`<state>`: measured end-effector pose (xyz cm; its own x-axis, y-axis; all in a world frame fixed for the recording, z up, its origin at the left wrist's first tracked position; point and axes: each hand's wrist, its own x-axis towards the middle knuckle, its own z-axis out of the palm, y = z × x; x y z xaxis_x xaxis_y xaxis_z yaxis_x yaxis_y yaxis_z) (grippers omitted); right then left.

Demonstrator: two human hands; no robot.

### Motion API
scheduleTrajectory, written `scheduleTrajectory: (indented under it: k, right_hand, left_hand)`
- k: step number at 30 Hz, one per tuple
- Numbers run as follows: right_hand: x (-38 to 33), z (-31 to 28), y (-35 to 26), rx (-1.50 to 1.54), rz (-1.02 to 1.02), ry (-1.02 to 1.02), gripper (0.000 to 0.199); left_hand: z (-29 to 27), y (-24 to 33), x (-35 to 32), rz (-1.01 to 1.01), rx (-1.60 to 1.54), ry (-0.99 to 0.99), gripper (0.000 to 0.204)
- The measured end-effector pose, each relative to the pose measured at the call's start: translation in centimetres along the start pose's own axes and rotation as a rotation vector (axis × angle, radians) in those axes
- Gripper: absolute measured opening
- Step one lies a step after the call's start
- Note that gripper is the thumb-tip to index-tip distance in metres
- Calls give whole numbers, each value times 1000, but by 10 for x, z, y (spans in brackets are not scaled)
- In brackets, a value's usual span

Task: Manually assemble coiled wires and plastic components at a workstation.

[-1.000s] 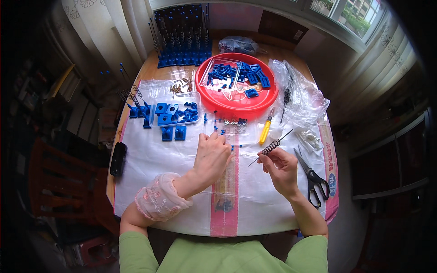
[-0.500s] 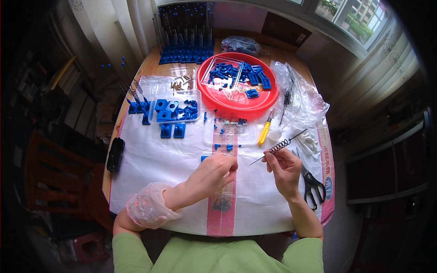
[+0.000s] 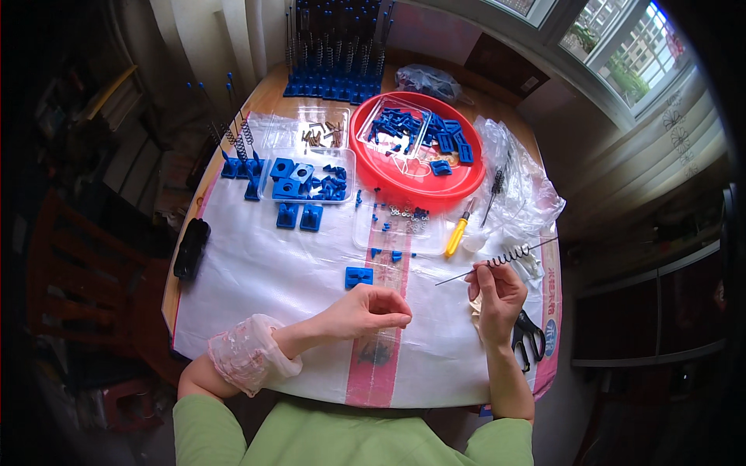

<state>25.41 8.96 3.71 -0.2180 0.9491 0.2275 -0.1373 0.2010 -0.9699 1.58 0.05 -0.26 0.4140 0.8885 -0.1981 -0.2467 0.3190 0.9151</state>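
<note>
My right hand (image 3: 500, 301) pinches a thin dark rod (image 3: 452, 279) with a black coil spring (image 3: 510, 256) around it. The rod tilts up to the right, and its bare left end points toward the middle of the table. My left hand (image 3: 361, 313) hovers to the left of it, thumb and fingertips pressed together; whether something small sits between them is hidden. Just beyond that hand lies a blue plastic base (image 3: 359, 277). Black-handled scissors (image 3: 531, 335) rest beside my right wrist, partly covered by the hand.
Past my hands stand a clear tray of small nuts and blue bits (image 3: 365, 242), a yellow screwdriver (image 3: 457, 235), a box of blue parts (image 3: 351, 186) and a red basin (image 3: 466, 182). Sprung blue stands (image 3: 334, 87) fill the back. A black case (image 3: 192, 248) lies left, crumpled plastic (image 3: 536, 194) right.
My left hand has turned, showing its pinched thumb and fingers, and the blue base beyond it is uncovered. My right hand still holds the rod and spring, tilted flatter now. The view has shifted slightly.
</note>
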Motion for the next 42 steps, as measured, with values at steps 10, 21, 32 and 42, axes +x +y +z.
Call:
scheduleTrajectory:
  k: [10, 21, 32, 42]
  right_hand:
    - [-2, -2, 3, 32, -11, 38, 9]
    - [-4, 0, -1, 35, -36, 37, 5]
    - [-14, 7, -2, 1, -92, -17, 5]
    - [-21, 12, -7, -10, -131, -41, 6]
  left_hand:
    - [0, -9, 3, -49, -200, 5, 11]
    - [-8, -16, 6, -93, -463, 25, 15]
    - [-7, -12, 5, -100, -464, 45, 19]
    - [-6, -21, 8, -93, -556, -20, 17]
